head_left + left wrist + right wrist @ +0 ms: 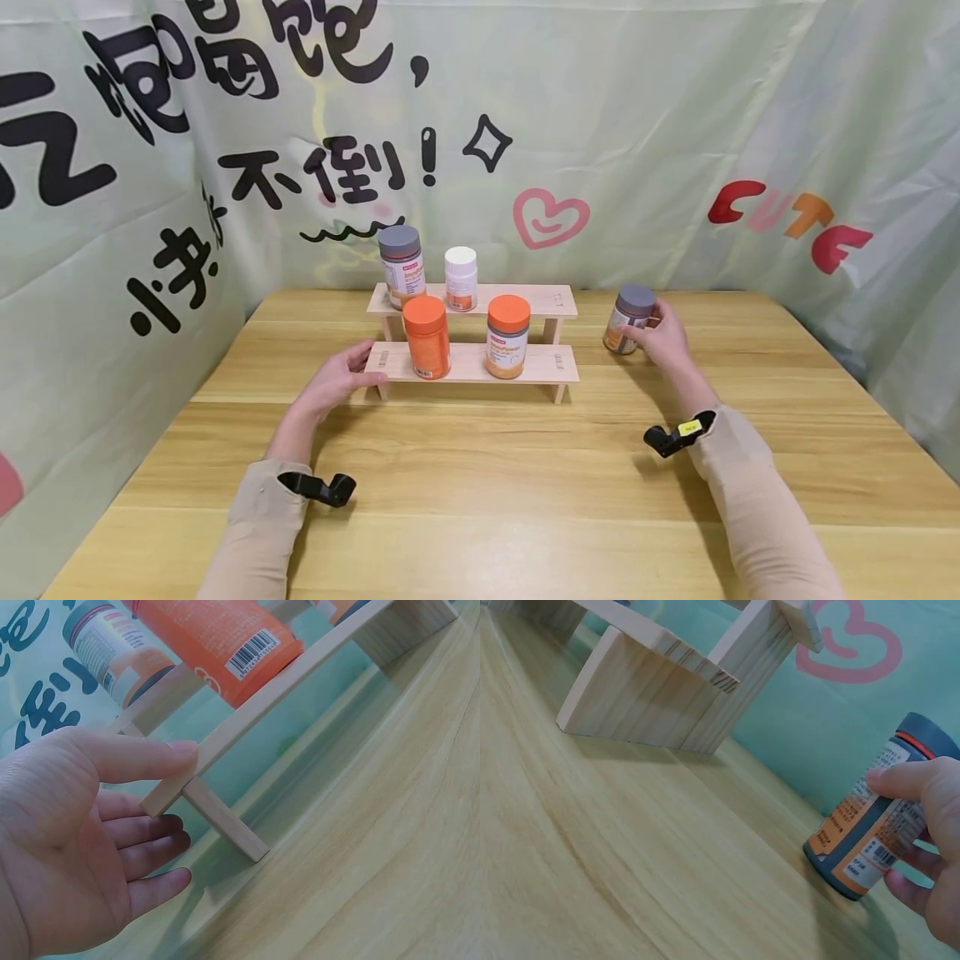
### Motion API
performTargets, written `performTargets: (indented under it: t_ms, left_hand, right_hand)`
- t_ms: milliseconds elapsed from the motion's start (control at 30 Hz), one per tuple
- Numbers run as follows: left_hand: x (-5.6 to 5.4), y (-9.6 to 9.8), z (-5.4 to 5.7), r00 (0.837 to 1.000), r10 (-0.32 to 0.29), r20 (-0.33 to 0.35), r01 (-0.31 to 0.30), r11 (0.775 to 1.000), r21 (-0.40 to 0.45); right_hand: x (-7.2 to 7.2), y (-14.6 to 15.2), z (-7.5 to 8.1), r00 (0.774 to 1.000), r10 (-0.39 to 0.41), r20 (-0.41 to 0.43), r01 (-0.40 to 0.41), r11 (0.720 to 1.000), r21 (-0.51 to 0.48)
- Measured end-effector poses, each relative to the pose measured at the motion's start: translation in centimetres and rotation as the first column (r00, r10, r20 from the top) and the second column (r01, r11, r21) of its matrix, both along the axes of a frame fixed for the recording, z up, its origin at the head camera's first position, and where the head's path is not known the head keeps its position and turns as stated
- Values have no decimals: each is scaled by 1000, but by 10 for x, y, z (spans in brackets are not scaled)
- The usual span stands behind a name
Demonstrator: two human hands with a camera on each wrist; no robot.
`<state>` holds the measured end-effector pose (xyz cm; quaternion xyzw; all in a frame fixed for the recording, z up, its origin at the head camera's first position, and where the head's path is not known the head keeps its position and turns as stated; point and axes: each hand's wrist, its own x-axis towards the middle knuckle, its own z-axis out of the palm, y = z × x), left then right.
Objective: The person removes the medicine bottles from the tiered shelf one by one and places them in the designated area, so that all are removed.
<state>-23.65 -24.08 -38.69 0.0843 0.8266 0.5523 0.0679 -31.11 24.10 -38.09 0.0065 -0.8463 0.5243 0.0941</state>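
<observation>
Here, right hand (pixel 665 337) grips grey-capped bottle (pixel 624 318), right of wooden rack (pixel 468 363); left hand (pixel 337 379) pinches rack's left end.

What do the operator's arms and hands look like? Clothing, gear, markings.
Left hand and right hand: no gloves. Long plain beige sleeves on both arms. Each wrist carries a small black camera unit with a rounded end; the right one has a yellow label, print too small to read. No cables visible.
</observation>
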Motion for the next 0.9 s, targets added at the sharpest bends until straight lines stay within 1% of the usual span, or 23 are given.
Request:
performTargets:
  t_ms: [167,400,567,733,900]
  left_hand:
    - [0,0,1,1000,-1,-1,1,1000,-1]
    - [1,1,1,1000,6,7,-6,1000,-3]
    - [2,2,1,1000,4,12,-4,1000,-3]
    - [1,1,1,1000,7,11,-7,1000,-9]
    - [1,1,1,1000,6,9,-6,1000,-17]
  right_hand:
    - [3,4,4,999,38,-5,-38,999,-3]
    - [17,7,15,998,21,-58,-23,999,-38]
    - [26,9,29,994,12,-108,-18,998,-61]
    - [29,9,45,987,15,-162,-25,998,-60]
    - [32,3,62,984,52,-172,-58,998,-32]
